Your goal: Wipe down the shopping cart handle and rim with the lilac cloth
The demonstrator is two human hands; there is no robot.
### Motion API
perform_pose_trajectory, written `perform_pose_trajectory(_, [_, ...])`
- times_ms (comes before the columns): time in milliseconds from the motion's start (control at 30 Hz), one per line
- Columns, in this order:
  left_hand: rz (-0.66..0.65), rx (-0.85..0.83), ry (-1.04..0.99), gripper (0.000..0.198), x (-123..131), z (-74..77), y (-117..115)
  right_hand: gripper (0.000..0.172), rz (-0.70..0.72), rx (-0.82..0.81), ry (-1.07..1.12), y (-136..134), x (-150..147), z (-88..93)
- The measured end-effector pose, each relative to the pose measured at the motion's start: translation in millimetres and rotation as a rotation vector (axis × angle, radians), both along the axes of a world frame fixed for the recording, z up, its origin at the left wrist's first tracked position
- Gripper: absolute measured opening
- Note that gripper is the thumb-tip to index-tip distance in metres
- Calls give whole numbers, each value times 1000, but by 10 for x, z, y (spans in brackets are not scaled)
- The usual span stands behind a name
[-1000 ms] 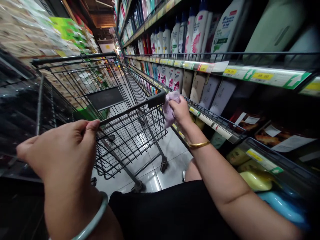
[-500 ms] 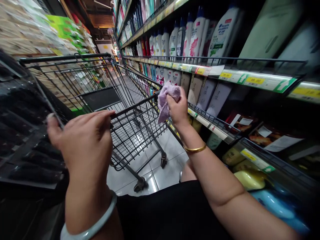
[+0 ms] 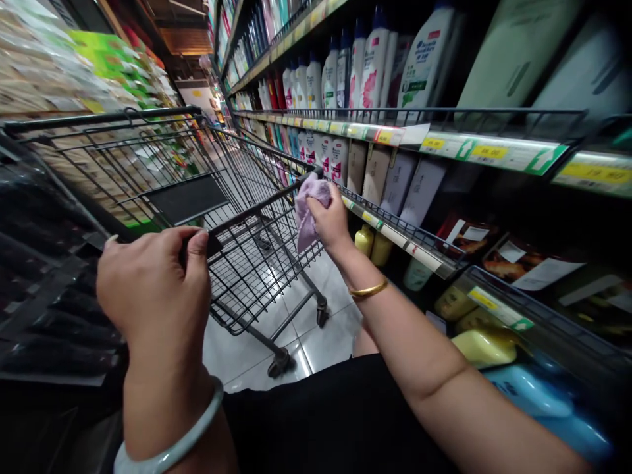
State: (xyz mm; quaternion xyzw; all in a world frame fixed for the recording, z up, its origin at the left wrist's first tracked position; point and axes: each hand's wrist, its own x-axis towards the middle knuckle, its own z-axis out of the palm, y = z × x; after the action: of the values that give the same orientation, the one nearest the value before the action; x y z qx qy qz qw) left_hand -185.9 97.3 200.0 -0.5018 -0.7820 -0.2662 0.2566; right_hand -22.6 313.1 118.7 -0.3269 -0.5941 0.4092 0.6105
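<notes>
The black wire shopping cart (image 3: 247, 276) stands in front of me, its near rim running across under both hands. My left hand (image 3: 153, 283) has its fingers curled over the left part of that rim, the thumb on the right side; a pale bangle is on this wrist. A crumpled light-purple cloth (image 3: 307, 214) is bunched in my right hand (image 3: 332, 220), which is closed on it close to the cart's right near corner. The cloth lies against the rim and hangs down over the wire side. A gold bracelet (image 3: 368, 289) circles my right wrist.
Shelves with shampoo bottles (image 3: 372, 66) and price strips (image 3: 484, 150) line the right side, close to my right arm. Stacked plastic-wrapped packs (image 3: 44, 59) stand on the left. Below the cart are its wheels (image 3: 281, 362) and a tiled floor (image 3: 306, 339).
My left hand has gone from fingers stretched over the rim to fingers curled round it. My right hand and the cloth appear farther left and slightly lower; the whole view has shifted a little.
</notes>
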Motion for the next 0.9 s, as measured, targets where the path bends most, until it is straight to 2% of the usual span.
perform_pose_trajectory(67, [-8,-9,4,58,12,-4,7,29,-69,58,-40,-12,-19,-30])
perform_pose_trajectory(200, [-58,-27,34,60,40,-16,23,25,-193,-208,-82,143,65,-221])
perform_pose_trajectory(267, [-71,-27,46,59,62,-21,41,22,-206,-251,-77,138,71,-237])
perform_pose_trajectory(333, [-65,-28,48,59,83,-22,60,22,-177,-172,-80,9,5,-177])
perform_pose_trajectory(433, [-48,-34,34,59,97,-16,76,24,-80,110,-149,-256,-140,-60])
perform_pose_trajectory(500, [-44,-31,23,59,95,-12,75,25,-34,267,-233,-317,-168,-43])
perform_pose_trajectory(533, [-48,-31,20,58,93,-12,74,27,-41,281,-266,-294,-149,-60])
perform_pose_trajectory(567, [-55,-32,21,57,89,-15,73,28,-70,247,-285,-242,-114,-88])
perform_pose_trajectory(667, [-87,-22,39,55,68,-44,87,27,-222,-10,-272,-45,1,-182])
perform_pose_trajectory(733, [-97,30,68,54,42,-78,114,24,-264,-74,-249,-9,9,-201])
perform_pose_trajectory(800, [-102,94,98,53,9,-114,146,23,-214,65,-226,-83,-50,-177])
perform_pose_trajectory(900, [-113,129,126,50,-32,-148,173,25,-66,391,-208,-222,-154,-129])
